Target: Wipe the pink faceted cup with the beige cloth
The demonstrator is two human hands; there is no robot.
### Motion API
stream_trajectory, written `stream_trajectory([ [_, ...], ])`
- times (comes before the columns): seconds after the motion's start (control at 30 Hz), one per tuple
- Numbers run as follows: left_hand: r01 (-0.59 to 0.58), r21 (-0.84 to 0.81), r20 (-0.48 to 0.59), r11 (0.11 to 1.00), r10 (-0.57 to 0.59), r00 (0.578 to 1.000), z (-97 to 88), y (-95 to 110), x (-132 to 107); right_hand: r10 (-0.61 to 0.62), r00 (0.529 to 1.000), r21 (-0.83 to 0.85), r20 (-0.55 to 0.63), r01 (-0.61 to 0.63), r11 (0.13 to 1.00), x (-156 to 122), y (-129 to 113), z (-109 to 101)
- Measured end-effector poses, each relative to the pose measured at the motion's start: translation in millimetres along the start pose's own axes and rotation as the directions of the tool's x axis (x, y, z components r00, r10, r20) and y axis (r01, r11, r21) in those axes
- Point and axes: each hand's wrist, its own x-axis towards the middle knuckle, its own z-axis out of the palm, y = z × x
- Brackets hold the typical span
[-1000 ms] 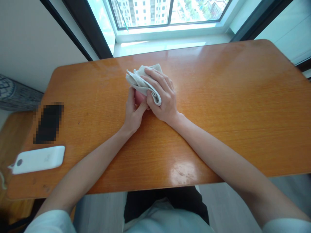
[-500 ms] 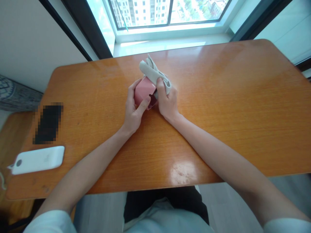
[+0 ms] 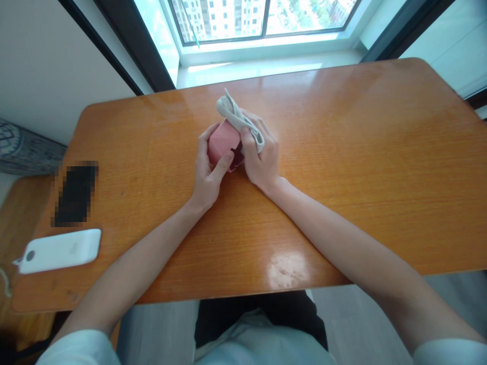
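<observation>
A pink faceted container (image 3: pixel 223 140), hollow with a dark opening facing right and toward me, is held above the wooden table (image 3: pixel 365 182). My left hand (image 3: pixel 207 170) wraps round its left side, thumb at the rim of the opening. In my right hand (image 3: pixel 263 154) is a folded whitish cloth (image 3: pixel 238 117), pinched under the thumb. The cloth lies against the container's upper right side, and its far end sticks up beyond it. The container's exact kind cannot be made out. Part of the cloth near the opening is hidden by my right fingers.
On the table's left side lies a dark pixelated rectangle (image 3: pixel 75 193). Nearer to me is a white oblong device (image 3: pixel 61 251) with a strap at its left end. A window (image 3: pixel 262 20) stands beyond the table's far edge. A patterned grey-blue object (image 3: pixel 30 147) is beyond the left edge.
My right hand has shifted slightly, and its fingers now spread farther behind the cloth. The cloth's far end has tilted and changed shape. My left hand keeps its hold on the container.
</observation>
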Motion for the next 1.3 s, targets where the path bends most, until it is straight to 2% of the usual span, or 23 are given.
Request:
stream_trajectory([
  [0.1,0.01,-0.015,-0.018,1.0,-0.01,1.0,2.3,0,-1,-0.169,0.982,-0.086,0.09,0.177,0.98,0,-3,-4],
  [0.23,0.034,-0.09,-0.065,0.995,-0.04,0.997,5.9,-8,-3,-0.259,0.947,-0.165,0.191,0.291,0.942,-1,-7,-8],
  [0.37,0.015,-0.098,-0.061,0.995,-0.022,0.998,3.7,-23,-6,-0.316,0.913,-0.183,0.257,0.367,0.912,-2,-10,-7],
  [0.53,0.053,-0.075,-0.047,0.996,-0.057,0.997,0.1,-33,-11,-0.423,0.874,-0.144,0.241,0.463,0.874,-1,-5,-6],
  [0.87,0.105,-0.138,-0.029,0.985,-0.11,0.994,2.4,-26,-12,-0.557,0.809,-0.143,0.19,0.584,0.799,0,-10,-12],
  [1.1,0.095,-0.167,-0.06,0.981,-0.107,0.992,4.9,-29,-11,-0.479,0.839,-0.122,0.258,0.52,0.846,1,-4,-13],
  [1.3,0.059,-0.156,-0.056,0.986,-0.068,0.996,5.3,-21,-6,-0.351,0.906,-0.137,0.236,0.389,0.911,-1,-1,-5],
])
